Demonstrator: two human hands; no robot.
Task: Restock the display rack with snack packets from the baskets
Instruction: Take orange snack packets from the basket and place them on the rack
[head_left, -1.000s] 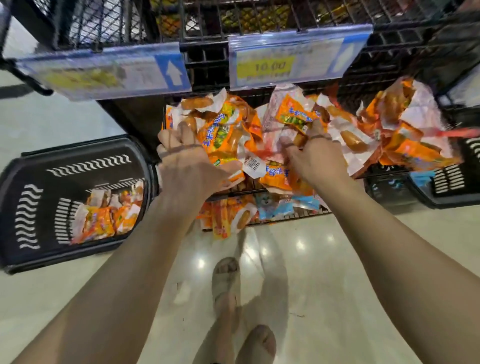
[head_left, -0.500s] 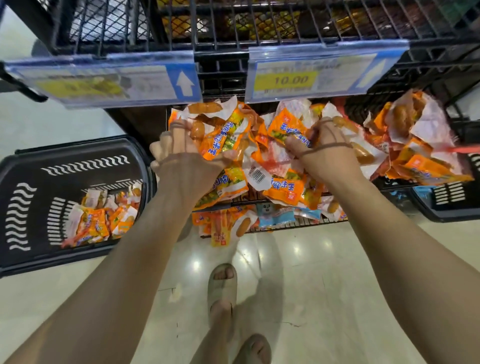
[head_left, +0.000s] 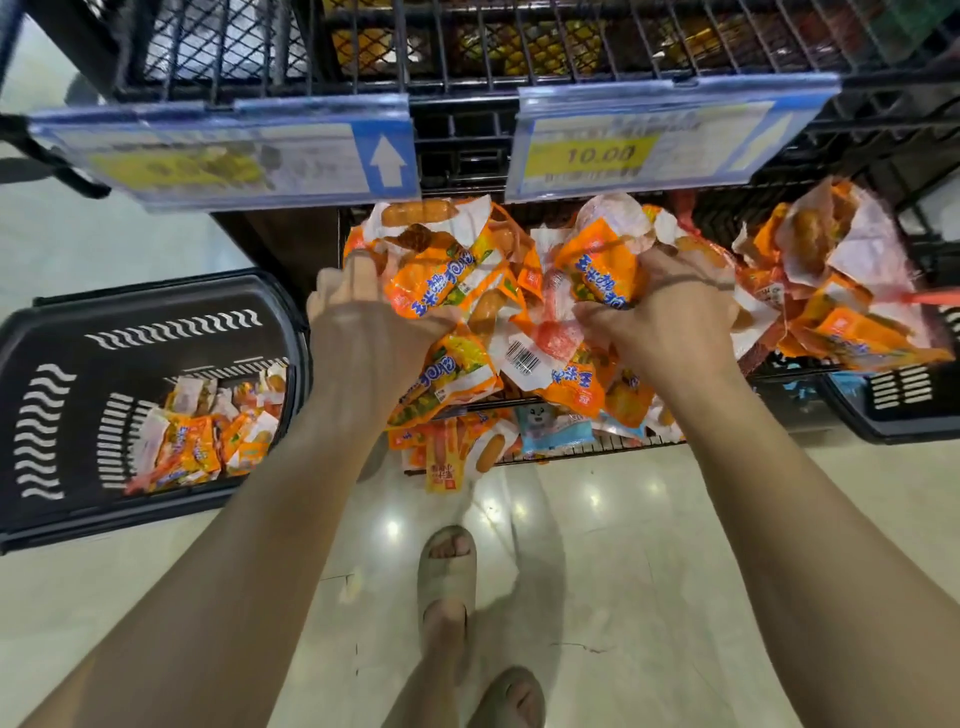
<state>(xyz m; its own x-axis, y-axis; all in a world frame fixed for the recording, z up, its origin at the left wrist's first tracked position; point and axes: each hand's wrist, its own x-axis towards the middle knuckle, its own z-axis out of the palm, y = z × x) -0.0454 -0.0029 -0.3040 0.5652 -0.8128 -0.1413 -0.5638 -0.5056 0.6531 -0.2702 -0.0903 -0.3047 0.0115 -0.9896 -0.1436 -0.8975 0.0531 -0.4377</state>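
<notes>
A heap of orange and white snack packets (head_left: 519, 322) fills the low shelf of the black wire display rack (head_left: 467, 104). My left hand (head_left: 363, 332) grips a bunch of these packets at the heap's left side. My right hand (head_left: 660, 317) grips more packets near the middle. A black basket (head_left: 67, 395) on the floor to the left holds several of the same packets (head_left: 197, 447). Another black basket (head_left: 904, 405) sits at the right edge, with a bunch of packets (head_left: 852, 291) above it.
Two price-tag holders (head_left: 234, 150) hang on the rack's upper shelf edge just above my hands. A lower wire shelf (head_left: 571, 441) carries a few blue and orange packets. My sandalled feet (head_left: 447, 577) stand on the glossy floor in front of the rack.
Both hands have stayed in the heap, shifting the packets a little. The view has moved slightly closer to the rack.
</notes>
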